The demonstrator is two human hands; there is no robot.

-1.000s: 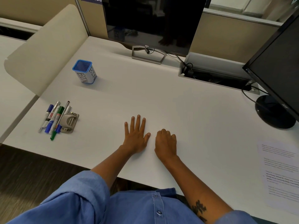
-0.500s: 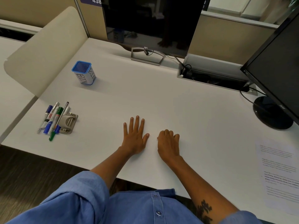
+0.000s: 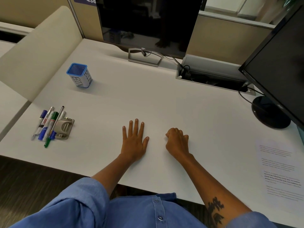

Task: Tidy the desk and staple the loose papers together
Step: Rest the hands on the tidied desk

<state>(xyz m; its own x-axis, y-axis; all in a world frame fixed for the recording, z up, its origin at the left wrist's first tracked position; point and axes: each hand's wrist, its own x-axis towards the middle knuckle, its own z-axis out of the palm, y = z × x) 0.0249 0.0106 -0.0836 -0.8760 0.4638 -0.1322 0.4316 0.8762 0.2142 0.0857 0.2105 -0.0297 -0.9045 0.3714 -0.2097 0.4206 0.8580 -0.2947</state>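
My left hand lies flat on the white desk, fingers spread, holding nothing. My right hand is to its right, lifted slightly, fingers curled in with nothing in them. Printed loose papers lie at the desk's right edge, well right of that hand. At the front left, a grey stapler lies beside a bunch of several pens and markers. A blue-rimmed cup labelled BIN stands upright at the back left.
A Dell monitor stands at the back centre on a metal stand. A second black monitor with a round base is at the right. An open cable tray sits between them. A beige partition borders the left.
My right hand has moved to the right, away from the left, and curled its fingers more. The left hand stays flat. The view has shifted slightly.
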